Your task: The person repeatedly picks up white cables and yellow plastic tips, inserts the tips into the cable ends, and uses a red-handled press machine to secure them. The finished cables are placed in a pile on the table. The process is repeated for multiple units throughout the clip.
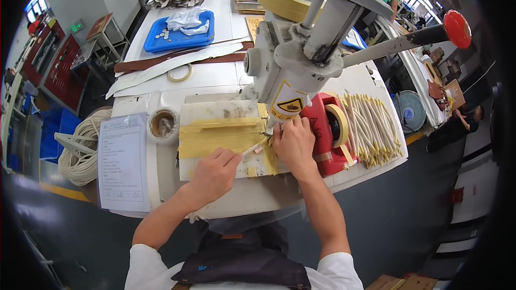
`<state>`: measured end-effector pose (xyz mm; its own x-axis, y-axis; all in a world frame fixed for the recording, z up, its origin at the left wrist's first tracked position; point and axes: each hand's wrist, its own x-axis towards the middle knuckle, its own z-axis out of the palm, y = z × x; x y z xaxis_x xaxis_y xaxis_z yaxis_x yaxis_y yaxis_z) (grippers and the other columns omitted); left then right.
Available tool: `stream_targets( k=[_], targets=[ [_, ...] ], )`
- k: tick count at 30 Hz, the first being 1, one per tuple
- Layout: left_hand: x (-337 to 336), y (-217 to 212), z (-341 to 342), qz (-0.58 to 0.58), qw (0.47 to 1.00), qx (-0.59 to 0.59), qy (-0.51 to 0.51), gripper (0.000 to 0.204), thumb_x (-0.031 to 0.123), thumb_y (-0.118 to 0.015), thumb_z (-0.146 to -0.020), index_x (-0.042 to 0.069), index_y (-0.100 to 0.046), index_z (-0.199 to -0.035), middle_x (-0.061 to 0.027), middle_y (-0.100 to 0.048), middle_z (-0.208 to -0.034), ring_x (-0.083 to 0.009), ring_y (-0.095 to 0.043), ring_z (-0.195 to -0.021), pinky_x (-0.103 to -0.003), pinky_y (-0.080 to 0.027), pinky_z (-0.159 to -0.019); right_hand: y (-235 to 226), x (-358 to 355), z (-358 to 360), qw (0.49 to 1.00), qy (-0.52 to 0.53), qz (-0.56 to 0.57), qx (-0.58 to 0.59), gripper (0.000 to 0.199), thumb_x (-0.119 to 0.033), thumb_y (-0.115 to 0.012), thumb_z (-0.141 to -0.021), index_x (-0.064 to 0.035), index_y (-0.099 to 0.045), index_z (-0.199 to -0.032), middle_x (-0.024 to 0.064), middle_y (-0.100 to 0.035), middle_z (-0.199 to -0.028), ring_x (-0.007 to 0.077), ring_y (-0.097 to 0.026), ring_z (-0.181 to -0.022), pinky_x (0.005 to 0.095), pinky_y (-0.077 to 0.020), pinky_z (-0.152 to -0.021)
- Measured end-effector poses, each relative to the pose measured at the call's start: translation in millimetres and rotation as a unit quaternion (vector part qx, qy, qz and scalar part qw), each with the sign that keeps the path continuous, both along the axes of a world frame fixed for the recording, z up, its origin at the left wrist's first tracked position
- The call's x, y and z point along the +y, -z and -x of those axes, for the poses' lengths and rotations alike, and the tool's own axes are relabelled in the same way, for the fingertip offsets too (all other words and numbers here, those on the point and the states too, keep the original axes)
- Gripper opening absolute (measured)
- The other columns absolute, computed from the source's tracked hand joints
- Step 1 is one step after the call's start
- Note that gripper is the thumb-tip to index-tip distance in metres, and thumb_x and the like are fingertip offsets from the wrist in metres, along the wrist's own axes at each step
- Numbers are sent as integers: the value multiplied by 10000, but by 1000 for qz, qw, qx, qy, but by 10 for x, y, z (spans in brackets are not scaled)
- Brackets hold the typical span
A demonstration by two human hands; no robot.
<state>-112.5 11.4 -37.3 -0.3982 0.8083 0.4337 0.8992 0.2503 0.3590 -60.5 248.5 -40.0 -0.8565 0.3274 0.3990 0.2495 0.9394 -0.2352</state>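
Observation:
A short white cord (251,150) sticks out of my closed left hand (215,176), its far end pointing at the foot of a grey hand press (294,63). My right hand (295,144) is curled close beside the press's lower tip (270,126); what its fingertips pinch, if anything, is hidden. Beneath both hands lies a pale work block (217,108) covered partly with yellow tape. To the right is a pile of white cord pieces (371,129) with yellow ends.
A red tape dispenser (329,167) stands beside my right hand. Left of the block are a tape roll (163,124), a printed sheet (122,164) and a coil of cord (80,156). Farther back sits a blue tray (156,44). The press lever (400,45) reaches out rightward.

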Motion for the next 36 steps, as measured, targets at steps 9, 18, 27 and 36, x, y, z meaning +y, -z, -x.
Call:
stream_targets(
  k=[9, 18, 27, 36],
  targets=[
    [27, -39, 5, 27, 1000, 8, 10, 370, 24, -647, -776, -45, -680, -1138, -83, -605, -907, -239, -601, -872, -351, -531, -738, 6, 4, 2, 1000, 5, 0, -10, 262, -162, -680, -860, 36, -640, -1028, 234, -607, -1360, 393, -621, -995, 473, -594, -771],
    [33, -33, -3, 32, 999, 36, 15, 407, 23, -652, -747, -41, -681, -1148, -67, -597, -907, -229, -591, -835, -342, -524, -697, -35, 4, 5, 999, 9, 30, -15, 256, -156, -690, -842, 23, -649, -1020, 233, -597, -1378, 413, -626, -1020, 495, -584, -818],
    [44, -47, 11, 46, 998, 47, 24, 487, 34, -657, -710, -38, -658, -1191, -64, -594, -926, -230, -592, -849, -337, -522, -701, -34, -19, 11, 999, 22, 40, -18, 258, -160, -689, -837, 18, -656, -1021, 232, -585, -1399, 410, -622, -1034, 492, -583, -833],
    [118, -182, -7, 110, 993, 43, 17, 598, 57, -675, -693, -25, -622, -1283, -71, -625, -942, -235, -605, -851, -352, -516, -704, -47, 20, -7, 998, 4, 66, -18, 281, -182, -689, -848, 13, -657, -1048, 251, -552, -1441, 431, -615, -1050, 497, -562, -883]
  ],
)
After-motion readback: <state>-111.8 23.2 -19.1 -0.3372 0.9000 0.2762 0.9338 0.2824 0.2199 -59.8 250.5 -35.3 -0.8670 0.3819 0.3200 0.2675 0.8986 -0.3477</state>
